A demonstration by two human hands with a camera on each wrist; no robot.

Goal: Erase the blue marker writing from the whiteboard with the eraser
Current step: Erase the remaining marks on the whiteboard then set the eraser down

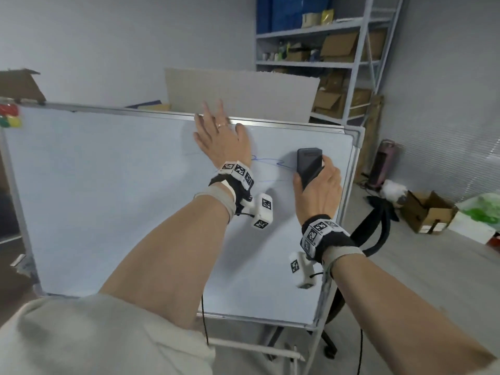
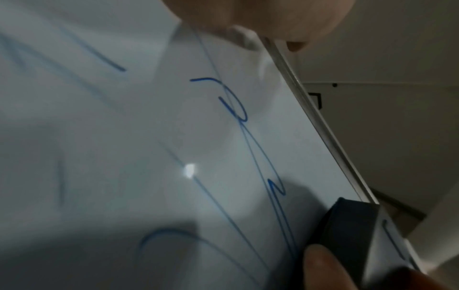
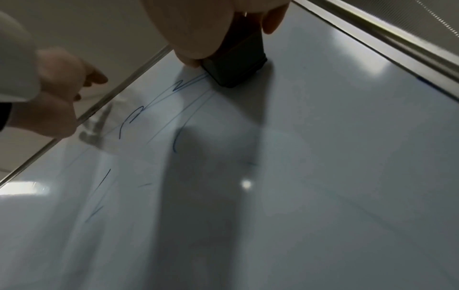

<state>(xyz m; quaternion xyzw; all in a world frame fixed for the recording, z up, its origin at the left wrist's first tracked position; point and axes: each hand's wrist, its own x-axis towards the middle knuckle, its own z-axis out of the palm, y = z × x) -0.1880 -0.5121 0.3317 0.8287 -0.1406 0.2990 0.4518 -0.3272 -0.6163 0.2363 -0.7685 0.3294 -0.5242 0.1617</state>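
Observation:
A white framed whiteboard [image 1: 108,198] stands tilted in front of me. Blue marker writing [image 1: 267,161] runs between my two hands near the board's upper right; thin strokes of the blue writing [image 2: 236,109] and the same blue lines [image 3: 154,109] show in both wrist views. My right hand [image 1: 319,185] grips a black eraser [image 1: 308,165], pressed flat on the board at the right end of the writing. The eraser [image 3: 236,64] meets the lines, and the eraser [image 2: 347,229] shows at the lower right of the left wrist view. My left hand [image 1: 219,136] lies flat with straight fingers over the board's top edge.
Coloured magnets [image 1: 9,119] stick at the board's top left corner. A grey panel [image 1: 240,93] leans behind the board. Metal shelving [image 1: 338,50] with cardboard boxes stands at the back right. An open box [image 1: 427,212] and bags lie on the floor at right.

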